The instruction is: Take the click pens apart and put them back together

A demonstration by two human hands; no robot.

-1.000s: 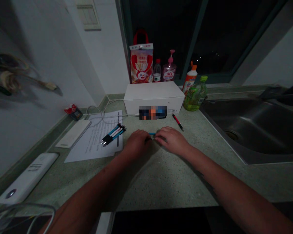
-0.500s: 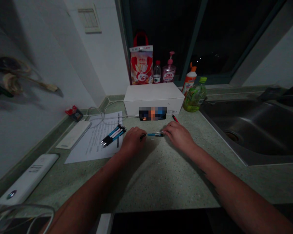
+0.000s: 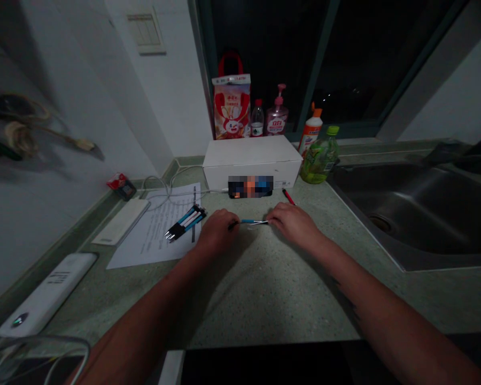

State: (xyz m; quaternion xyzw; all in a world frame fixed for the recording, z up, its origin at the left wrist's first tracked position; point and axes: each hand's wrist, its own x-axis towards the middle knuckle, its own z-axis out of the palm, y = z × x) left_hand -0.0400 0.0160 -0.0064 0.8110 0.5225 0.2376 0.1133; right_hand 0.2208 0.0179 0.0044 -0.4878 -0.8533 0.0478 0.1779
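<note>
Both hands rest low on the green speckled surface [image 3: 264, 289], pinching one blue pen [image 3: 251, 221] between them: the left hand [image 3: 218, 231] closed on its dark end, the right hand [image 3: 292, 223] closed on its pale end. Bare surface lies toward the near edge; a white box [image 3: 251, 159] stands just behind.

Dim, underexposed night scene with wide-angle warping

Weak overhead light is falling on the countertop [image 3: 264, 289], the window [image 3: 304, 59] is showing black, forearms are casting soft shadows, and the left wall's hanging items [image 3: 20, 128] are smearing into blur at the bending edges.
</note>
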